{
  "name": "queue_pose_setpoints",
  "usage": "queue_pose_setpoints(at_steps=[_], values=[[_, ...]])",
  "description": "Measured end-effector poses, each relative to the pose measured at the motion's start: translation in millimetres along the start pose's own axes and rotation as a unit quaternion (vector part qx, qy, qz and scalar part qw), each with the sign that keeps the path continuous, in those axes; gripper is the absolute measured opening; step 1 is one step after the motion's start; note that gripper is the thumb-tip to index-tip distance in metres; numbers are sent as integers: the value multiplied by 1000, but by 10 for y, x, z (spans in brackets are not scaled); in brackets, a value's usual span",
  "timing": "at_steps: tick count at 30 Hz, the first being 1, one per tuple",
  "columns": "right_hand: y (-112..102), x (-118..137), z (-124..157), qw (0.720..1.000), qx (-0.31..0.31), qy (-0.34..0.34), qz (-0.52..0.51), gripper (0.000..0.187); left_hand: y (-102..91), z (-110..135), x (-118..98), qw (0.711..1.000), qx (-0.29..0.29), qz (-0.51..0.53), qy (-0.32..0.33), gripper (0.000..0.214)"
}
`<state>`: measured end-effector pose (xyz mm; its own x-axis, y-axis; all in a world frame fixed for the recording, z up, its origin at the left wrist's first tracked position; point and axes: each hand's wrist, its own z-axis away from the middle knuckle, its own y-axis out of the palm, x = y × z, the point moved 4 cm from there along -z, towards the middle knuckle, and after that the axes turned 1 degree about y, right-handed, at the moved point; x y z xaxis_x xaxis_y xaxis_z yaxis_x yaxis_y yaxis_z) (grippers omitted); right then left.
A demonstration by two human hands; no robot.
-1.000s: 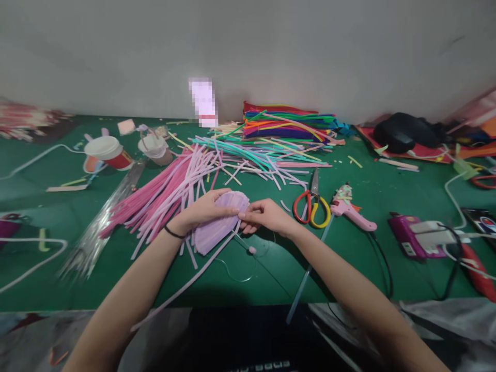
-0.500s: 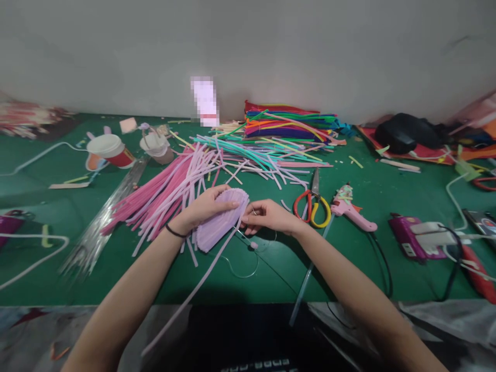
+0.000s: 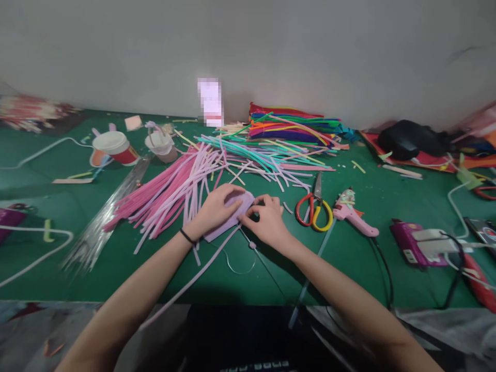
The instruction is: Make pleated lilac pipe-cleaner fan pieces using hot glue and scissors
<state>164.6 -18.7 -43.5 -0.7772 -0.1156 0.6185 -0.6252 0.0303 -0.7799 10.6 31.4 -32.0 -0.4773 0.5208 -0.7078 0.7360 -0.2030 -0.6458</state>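
A lilac fan-shaped piece made of pipe cleaners [image 3: 232,214] lies low over the green table [image 3: 271,268]. My left hand [image 3: 217,209] is closed over its top, holding it. My right hand [image 3: 265,219] pinches the piece's right edge with curled fingers. A long lilac pipe cleaner [image 3: 189,281] trails from the piece toward the table's front edge. A thin clear thread with a small pink bead [image 3: 252,244] loops on the table just below my hands.
Pink and lilac pipe cleaners [image 3: 166,194] lie fanned out at the left, a many-coloured stack [image 3: 289,126] at the back. Scissors [image 3: 313,206] and a pink glue gun [image 3: 351,212] lie right of my hands. Two cups [image 3: 114,147] stand back left; purple device [image 3: 414,240] and cables at right.
Both hands have lowered the lilac piece flatter toward the table. My left hand now covers more of it, and my right hand has closed in against its right edge.
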Motion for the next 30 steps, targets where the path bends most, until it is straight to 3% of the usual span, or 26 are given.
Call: queue_pose_setpoints(at_steps=[5, 10, 15, 18, 22, 26, 30], values=[[6, -70, -38, 997, 5, 34, -62, 20, 24, 22, -5, 996, 24, -32, 82, 21], [-15, -40, 29, 994, 26, 48, -94, 12, 49, 23, 35, 996, 25, -26, 76, 20], [-120, 20, 59, 997, -20, -23, -67, 11, 0, 18, 26, 994, 47, -40, 88, 23], [-160, -4, -16, 993, -15, -77, -86, 9, -101, 42, 49, 989, 116, -10, 96, 28], [-106, -89, -109, 983, 49, -86, -155, 11, -196, 113, 79, 959, 273, 44, 62, 36], [-67, -132, -118, 983, 65, -67, -155, 11, -242, 139, 11, 943, 327, 36, 53, 37], [-66, -93, -107, 982, 83, -110, -131, 10, -189, 158, -47, 935, 351, 0, 55, 26]])
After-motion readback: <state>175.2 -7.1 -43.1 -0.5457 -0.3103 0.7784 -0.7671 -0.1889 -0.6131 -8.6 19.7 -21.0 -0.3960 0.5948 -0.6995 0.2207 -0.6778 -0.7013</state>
